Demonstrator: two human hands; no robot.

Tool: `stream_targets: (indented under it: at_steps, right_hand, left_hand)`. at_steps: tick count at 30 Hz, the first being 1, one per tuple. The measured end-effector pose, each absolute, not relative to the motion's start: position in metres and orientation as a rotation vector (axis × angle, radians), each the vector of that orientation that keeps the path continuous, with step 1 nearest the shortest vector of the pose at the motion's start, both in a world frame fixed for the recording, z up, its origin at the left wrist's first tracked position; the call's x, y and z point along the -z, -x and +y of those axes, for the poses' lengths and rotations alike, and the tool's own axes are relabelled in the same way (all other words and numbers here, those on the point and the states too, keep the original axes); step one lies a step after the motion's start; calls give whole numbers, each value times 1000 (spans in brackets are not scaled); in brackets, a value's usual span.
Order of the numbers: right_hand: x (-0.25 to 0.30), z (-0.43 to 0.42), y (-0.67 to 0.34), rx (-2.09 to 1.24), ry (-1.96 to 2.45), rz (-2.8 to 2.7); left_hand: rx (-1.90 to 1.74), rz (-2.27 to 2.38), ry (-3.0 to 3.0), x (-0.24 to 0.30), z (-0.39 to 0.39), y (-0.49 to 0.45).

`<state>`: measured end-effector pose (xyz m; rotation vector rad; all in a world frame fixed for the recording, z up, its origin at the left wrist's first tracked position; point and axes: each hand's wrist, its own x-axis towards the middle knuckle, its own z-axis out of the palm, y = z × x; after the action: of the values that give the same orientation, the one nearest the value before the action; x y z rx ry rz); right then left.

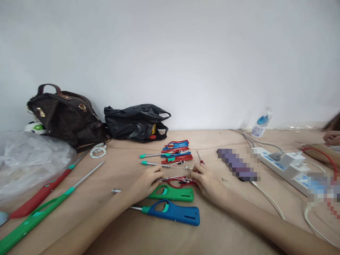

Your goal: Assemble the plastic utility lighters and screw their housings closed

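Note:
My left hand point(147, 181) and my right hand point(205, 179) rest on the wooden table, both with fingers curled around an opened red lighter part with loose wires point(178, 181) held between them. A small red-handled screwdriver point(199, 158) sticks up from the fingers of my right hand. A green long-nosed lighter point(174, 193) lies just in front of my hands, and a blue one point(175, 212) lies nearer to me. Behind my hands sit several opened red and blue lighter halves with metal tubes point(172, 152).
A brown handbag point(66, 115) and a black plastic bag point(136, 122) stand at the wall. Red and green long lighters point(39, 209) lie at left beside a clear bag point(26, 163). A white power strip point(281, 163), cables and a bottle point(261, 123) are at right, with another person's hand point(330, 136).

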<state>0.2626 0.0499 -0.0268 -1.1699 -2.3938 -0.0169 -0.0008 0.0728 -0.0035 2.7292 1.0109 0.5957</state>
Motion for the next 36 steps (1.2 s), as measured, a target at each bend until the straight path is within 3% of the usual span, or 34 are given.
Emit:
stream_targets:
  at_steps: [13,36]
  right_hand:
    - [26,49,-262,3,1184,-2387]
    - [23,51,-257,-99,1062,-2374]
  left_hand:
    - [-438,909,-3116,2,79,5]
    - [-347,972,-3049,-12,65,-4]
